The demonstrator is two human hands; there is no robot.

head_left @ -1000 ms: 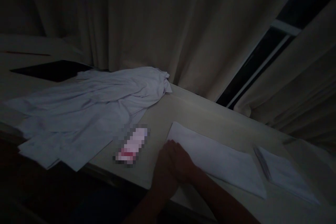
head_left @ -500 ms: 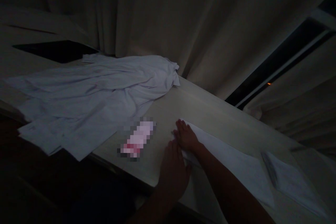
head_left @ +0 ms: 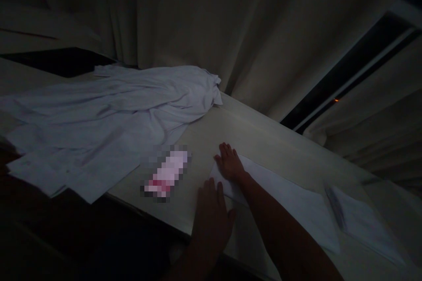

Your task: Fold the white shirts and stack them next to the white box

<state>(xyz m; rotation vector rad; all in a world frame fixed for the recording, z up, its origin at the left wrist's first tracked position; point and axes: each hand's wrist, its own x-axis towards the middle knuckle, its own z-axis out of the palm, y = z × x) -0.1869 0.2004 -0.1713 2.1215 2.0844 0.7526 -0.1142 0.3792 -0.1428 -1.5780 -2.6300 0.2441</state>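
**Flat hands on folded white cloth in a dim room**

Dim light and pale curtains (head_left: 231, 22) fill the background of the head view, with a dark window gap (head_left: 349, 74) at the right; below them runs a light counter (head_left: 263, 140) that carries everything.

Head view: the right hand (head_left: 229, 162) lies palm down on the near-left corner of a folded white cloth (head_left: 290, 197), fingers spread flat and holding nothing; the left hand (head_left: 211, 215) rests flat just beside that corner, near the counter's front edge, fingers likewise extended and empty, apparently touching the cloth's edge, though the gloom makes that hard to tell; the cloth lies along the counter's near side, right of centre.

Judging by its look, the cloth is light, soft and limp; it would sag if lifted from one point, so a pinch at two corners or along a folded edge seems the sound place to take hold; it should slide easily on the smooth counter.

Around it: a second folded white piece (head_left: 362, 224) lies near its right end; a pixelated pink-and-white object (head_left: 166, 173) sits just left of the hands, apart from them; a large rumpled white garment (head_left: 108, 114) sprawls over the counter's left part, its hem hanging past the front edge; a dark flat patch (head_left: 59, 59) shows behind it. Nothing sits on the folded cloth but the right hand; the blurred object is the nearest obstacle to any leftward sweep.
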